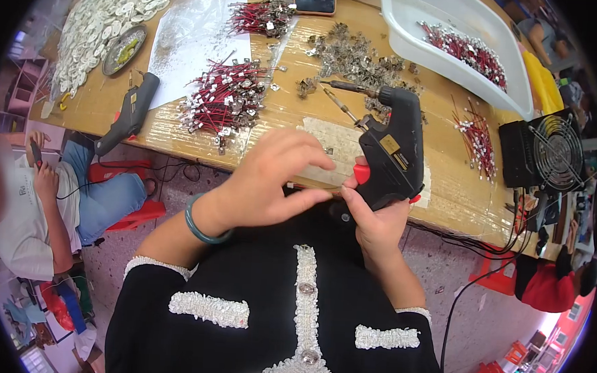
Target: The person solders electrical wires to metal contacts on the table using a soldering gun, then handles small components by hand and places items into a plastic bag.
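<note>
My right hand (384,225) is wrapped round the grip of a black soldering gun (395,151) with a red trigger, its tip pointing left over the table. Just left of the gun, my left hand (272,178) has thumb and forefinger apart, with nothing visible between them. A pale flat pad (328,137) lies on the table beyond my hands. Small metal pieces (359,61) are heaped past the gun's tip. Red wires with white ends (229,98) form a bundle to the left of the pad.
A second gun (130,110) lies at the left near white discs (111,21) and a small dish (125,49). A white tray (446,73) holds more wires. At right stands a black fan (553,149). A seated person (34,206) is at the far left.
</note>
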A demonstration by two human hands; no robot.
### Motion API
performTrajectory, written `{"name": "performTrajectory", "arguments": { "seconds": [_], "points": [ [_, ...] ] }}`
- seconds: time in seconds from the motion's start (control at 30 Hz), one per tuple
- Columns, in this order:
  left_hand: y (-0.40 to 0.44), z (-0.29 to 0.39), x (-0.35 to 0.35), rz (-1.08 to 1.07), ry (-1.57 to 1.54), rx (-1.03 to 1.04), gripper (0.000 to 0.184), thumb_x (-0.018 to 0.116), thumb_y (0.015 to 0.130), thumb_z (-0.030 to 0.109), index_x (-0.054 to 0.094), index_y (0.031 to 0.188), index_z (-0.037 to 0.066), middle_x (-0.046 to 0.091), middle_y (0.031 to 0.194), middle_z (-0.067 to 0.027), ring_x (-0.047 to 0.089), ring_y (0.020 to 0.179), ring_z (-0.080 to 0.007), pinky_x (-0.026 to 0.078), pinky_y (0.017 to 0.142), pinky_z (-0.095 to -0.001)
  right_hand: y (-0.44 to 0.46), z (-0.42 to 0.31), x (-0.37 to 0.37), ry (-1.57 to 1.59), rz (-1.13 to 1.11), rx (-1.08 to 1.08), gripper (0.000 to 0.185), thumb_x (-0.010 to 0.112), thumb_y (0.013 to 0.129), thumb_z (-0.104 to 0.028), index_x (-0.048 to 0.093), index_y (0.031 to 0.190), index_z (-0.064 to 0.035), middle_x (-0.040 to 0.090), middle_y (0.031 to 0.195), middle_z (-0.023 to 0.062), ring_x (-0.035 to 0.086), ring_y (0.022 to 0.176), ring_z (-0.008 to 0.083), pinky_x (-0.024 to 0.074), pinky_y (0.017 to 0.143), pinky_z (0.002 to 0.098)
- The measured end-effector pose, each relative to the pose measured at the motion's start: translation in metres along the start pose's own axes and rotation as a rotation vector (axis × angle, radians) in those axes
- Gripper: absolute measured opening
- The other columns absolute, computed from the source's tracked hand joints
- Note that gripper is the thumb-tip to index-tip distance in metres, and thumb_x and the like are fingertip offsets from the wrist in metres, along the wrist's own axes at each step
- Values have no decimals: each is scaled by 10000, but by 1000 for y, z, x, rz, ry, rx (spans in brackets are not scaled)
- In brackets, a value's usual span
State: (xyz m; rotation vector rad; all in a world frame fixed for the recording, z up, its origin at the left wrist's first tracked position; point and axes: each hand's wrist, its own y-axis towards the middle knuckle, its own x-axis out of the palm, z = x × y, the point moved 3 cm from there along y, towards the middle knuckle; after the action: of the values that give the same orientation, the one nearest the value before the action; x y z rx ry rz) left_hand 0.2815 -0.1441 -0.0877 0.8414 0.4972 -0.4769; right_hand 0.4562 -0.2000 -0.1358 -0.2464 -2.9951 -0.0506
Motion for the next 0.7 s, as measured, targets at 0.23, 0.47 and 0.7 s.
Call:
{"name": "performTrajectory", "arguments": {
  "seconds": [0.23,0.47,0.7],
  "points": [
    [12,-40,19,-122,-23,-199,148,681,711,130,619,828,61,579,783,-71,577,782,-258,443,708,-373,-1,-3,-18,26,108,3,489,663,692,104,502,1145,13,562,1042,94,578,834,130,496,758,270],
    [13,-39,25,-106,-4,-281,150,681,747,127,627,855,38,580,769,-93,588,767,-256,467,677,-345,-1,0,-20,49,127,-22,445,692,713,37,526,1125,15,605,948,75,593,808,120,486,718,247],
    [14,1,7,-241,-234,-292,208,712,763,178,630,877,24,601,781,-106,606,719,-220,480,639,-300,-3,5,-20,-83,45,-59,471,690,706,49,517,1144,20,576,1079,104,601,851,135,495,773,274]
  ]
}}
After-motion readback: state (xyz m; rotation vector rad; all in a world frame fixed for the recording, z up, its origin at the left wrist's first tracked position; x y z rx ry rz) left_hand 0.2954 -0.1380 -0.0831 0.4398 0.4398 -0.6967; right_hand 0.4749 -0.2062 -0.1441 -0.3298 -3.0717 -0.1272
